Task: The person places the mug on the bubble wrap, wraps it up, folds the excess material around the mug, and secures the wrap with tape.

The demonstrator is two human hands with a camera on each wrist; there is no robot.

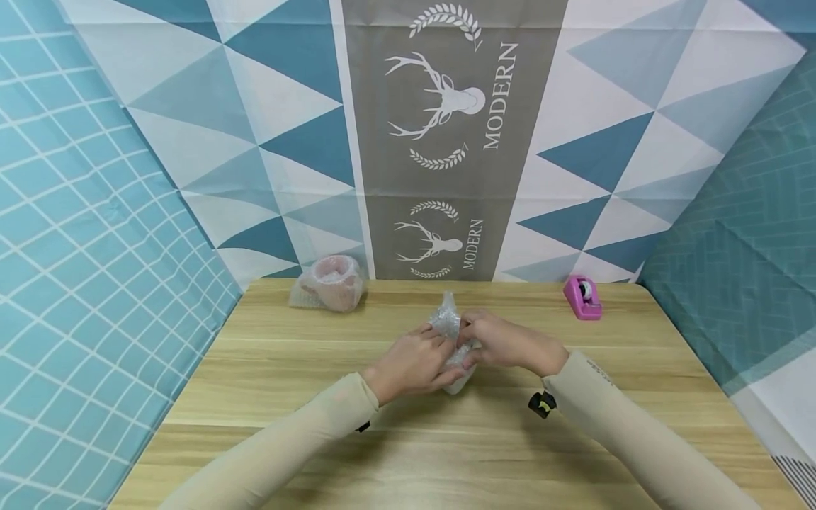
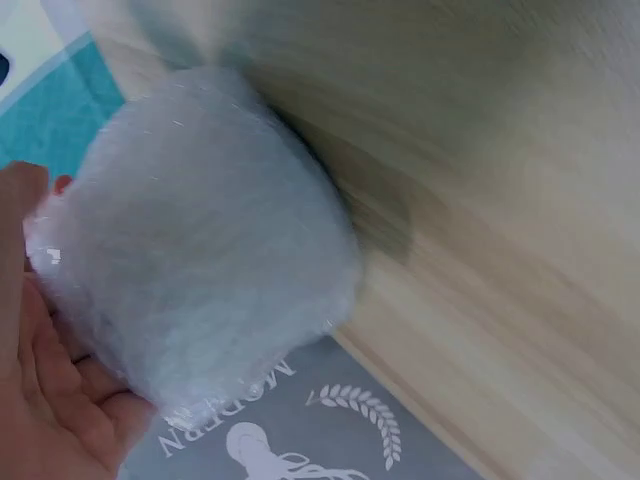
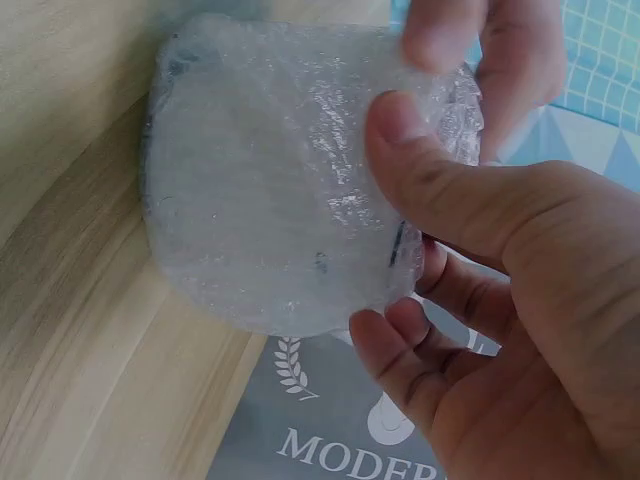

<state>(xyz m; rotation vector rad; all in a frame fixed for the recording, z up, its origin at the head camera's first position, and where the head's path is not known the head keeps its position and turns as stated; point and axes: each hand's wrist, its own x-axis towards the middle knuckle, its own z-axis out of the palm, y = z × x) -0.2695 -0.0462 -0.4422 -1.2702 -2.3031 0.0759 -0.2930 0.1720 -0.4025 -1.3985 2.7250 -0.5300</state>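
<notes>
Our L hand point(image 1: 413, 363) and R hand point(image 1: 510, 343) gripping 1 bubble-wrapped pkg point(image 2: 205, 235), loose end point(image 1: 447, 317) away from us, long axis approx. fore-aft, 1 wrapped pink item point(image 1: 338, 287), 1 tape disp. point(image 1: 583, 298)

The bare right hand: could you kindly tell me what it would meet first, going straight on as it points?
The right hand would first meet the whitish, rounded bubble-wrapped bundle it touches, then probably the bare left hand; depth is unclear.

A person's left hand point(image 1: 408, 361) and right hand point(image 1: 503, 341) hold close together. Behind their fingers, the sleeved left forearm point(image 1: 280, 450) and right forearm point(image 1: 637, 421) slant inward. The right thumb point(image 3: 450, 190) lies opposite bent right fingers point(image 3: 390, 355); at the left wrist, left fingers point(image 2: 65, 385) curl.
</notes>
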